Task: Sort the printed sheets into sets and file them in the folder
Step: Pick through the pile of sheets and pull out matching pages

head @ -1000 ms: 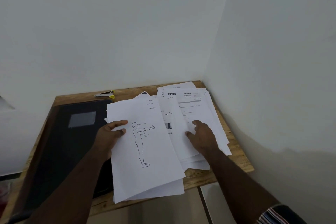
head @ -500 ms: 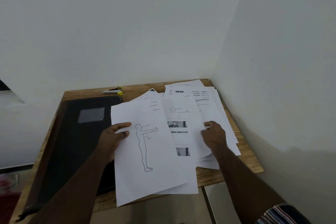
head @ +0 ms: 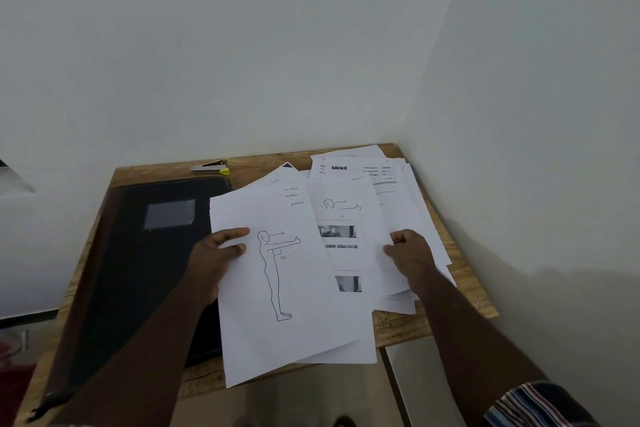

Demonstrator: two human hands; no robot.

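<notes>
Thin, floppy white printed sheets (head: 346, 253) are being fanned on the wooden tabletop (head: 460, 291); edges are being pinched by the left hand (head: 216, 253) and right hand (head: 410, 250), best supported flat.

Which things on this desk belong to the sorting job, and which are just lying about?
For the job:
- figure sheet, held by the left hand
- photo sheet, pinched by the right hand
- blinkit sheets behind
- black folder

Lying about:
- yellow-tipped stapler at the wall
</notes>
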